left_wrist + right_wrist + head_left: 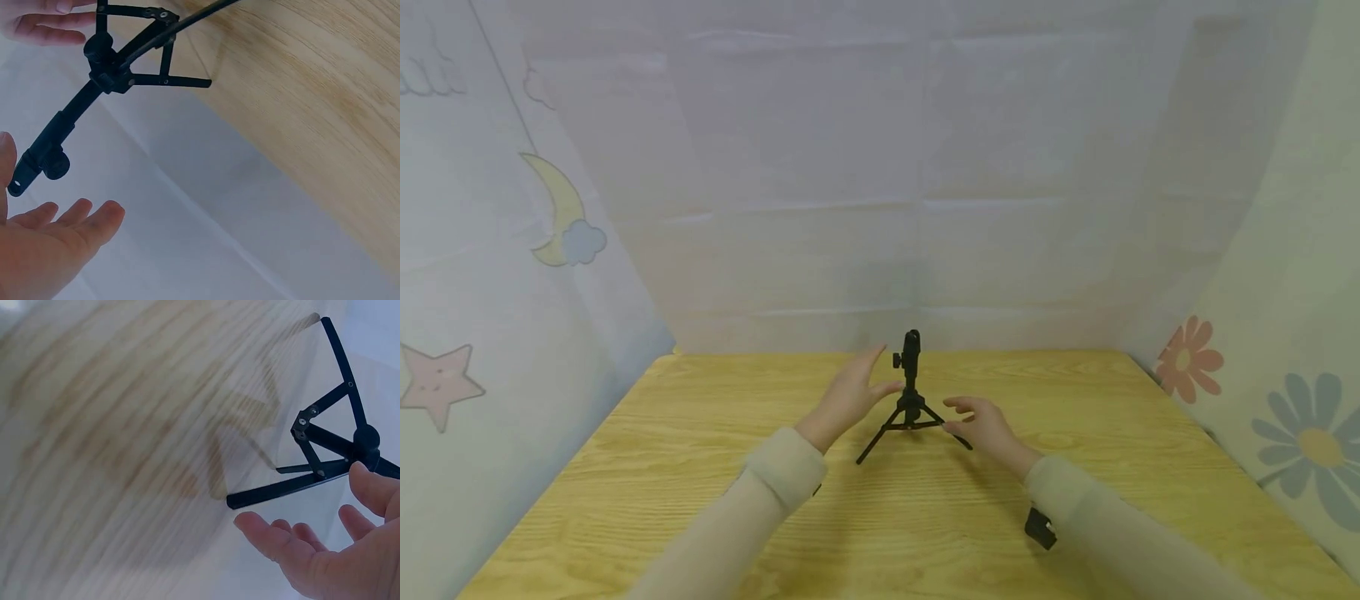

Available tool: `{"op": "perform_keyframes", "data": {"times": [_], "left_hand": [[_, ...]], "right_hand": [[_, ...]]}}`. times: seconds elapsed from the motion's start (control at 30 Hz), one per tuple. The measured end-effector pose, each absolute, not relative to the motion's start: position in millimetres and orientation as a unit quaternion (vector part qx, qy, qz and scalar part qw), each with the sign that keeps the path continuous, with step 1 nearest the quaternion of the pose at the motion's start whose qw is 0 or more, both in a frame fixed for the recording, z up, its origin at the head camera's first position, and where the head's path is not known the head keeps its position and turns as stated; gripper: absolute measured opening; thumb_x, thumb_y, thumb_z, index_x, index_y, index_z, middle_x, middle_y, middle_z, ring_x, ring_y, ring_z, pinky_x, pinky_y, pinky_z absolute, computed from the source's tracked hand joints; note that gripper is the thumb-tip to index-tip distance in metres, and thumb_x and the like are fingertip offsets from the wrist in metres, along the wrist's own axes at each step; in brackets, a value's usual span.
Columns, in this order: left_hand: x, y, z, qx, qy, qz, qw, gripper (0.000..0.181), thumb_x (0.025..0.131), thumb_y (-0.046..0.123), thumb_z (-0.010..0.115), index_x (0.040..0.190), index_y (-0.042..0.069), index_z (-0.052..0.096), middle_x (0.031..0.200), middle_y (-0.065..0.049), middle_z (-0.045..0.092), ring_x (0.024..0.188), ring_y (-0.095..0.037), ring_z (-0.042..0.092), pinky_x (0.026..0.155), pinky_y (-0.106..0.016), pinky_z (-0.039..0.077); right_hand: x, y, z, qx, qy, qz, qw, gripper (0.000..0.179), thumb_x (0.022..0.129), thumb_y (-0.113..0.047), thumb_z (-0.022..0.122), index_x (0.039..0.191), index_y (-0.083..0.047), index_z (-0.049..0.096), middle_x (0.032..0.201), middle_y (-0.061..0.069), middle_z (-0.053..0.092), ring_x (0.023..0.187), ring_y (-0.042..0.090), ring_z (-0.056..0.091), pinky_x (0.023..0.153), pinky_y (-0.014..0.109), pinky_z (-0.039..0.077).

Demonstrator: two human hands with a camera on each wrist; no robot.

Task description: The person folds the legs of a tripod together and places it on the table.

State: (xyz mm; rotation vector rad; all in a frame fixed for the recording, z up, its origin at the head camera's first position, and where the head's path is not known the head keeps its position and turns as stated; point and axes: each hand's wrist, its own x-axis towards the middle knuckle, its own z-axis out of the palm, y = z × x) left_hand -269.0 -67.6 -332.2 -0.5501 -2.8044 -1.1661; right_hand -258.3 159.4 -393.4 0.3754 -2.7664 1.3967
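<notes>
I observe the left hand (848, 396) and right hand (990, 429), fingers unclenched; the tripod (912, 403) stands between them on the surface (662, 450).

Before me, a yellowish wood-grained table (700, 417) ran back to a creased, greyish-white rear wall covering (805, 150), its horizontal folds catching soft, dim light. The pale bluish-white wall (467, 208) on my left bore a yellow crescent moon (565, 200), a small light-blue cloud (583, 242) overlapping it, and a pink five-pointed star (441, 385); the cream-green wall (1300, 250) on my right showed a coral-pink flower (1190, 360) and a blue-grey flower (1313, 448).
</notes>
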Motion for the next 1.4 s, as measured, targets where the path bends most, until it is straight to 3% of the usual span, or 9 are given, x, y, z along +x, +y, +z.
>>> {"op": "perform_keyframes", "data": {"times": [0.33, 0.6, 0.9, 1.4], "left_hand": [[-280.3, -47.0, -332.9, -0.155, -0.869, -0.467, 0.046, 0.064, 0.093, 0.019, 0.068, 0.149, 0.008, 0.038, 0.15, -0.015, 0.039, 0.139, -0.034, 0.033, 0.11, -0.052, 0.03], [-284.5, -36.0, -336.2, -0.155, -0.846, -0.508, 0.049, 0.06, 0.093, 0.014, 0.068, 0.146, 0.003, 0.042, 0.143, -0.017, 0.047, 0.135, -0.034, 0.039, 0.106, -0.05, 0.036], [-292.2, -33.1, -339.9, -0.154, -0.834, -0.526, 0.065, 0.052, 0.092, 0.007, 0.068, 0.14, 0.0, 0.05, 0.132, -0.018, 0.056, 0.115, -0.035, 0.055, 0.088, -0.042, 0.052], [-299.8, -37.4, -342.2, -0.165, -0.838, -0.512, 0.097, 0.037, 0.089, 0.006, 0.07, 0.125, 0.001, 0.064, 0.12, -0.017, 0.063, 0.113, -0.031, 0.057, 0.087, -0.041, 0.051]], "right_hand": [[-265.0, 144.2, -398.4, 0.085, -0.878, 0.471, 0.018, 0.035, 0.088, 0.003, 0.067, 0.122, 0.009, 0.062, 0.117, 0.03, 0.059, 0.096, 0.039, 0.063, 0.077, 0.043, 0.055], [-266.2, 135.2, -392.8, 0.067, -0.9, 0.431, 0.015, 0.027, 0.088, 0.002, 0.067, 0.115, 0.007, 0.066, 0.113, 0.025, 0.063, 0.104, 0.038, 0.059, 0.079, 0.046, 0.053], [-278.1, 132.3, -401.1, 0.078, -0.909, 0.408, 0.034, 0.02, 0.085, 0.007, 0.068, 0.105, 0.008, 0.07, 0.096, 0.018, 0.067, 0.088, 0.03, 0.063, 0.074, 0.042, 0.054], [-276.5, 126.1, -398.4, 0.092, -0.908, 0.406, 0.042, 0.007, 0.085, 0.006, 0.068, 0.091, 0.007, 0.071, 0.086, 0.011, 0.068, 0.079, 0.024, 0.063, 0.071, 0.04, 0.054]]}}
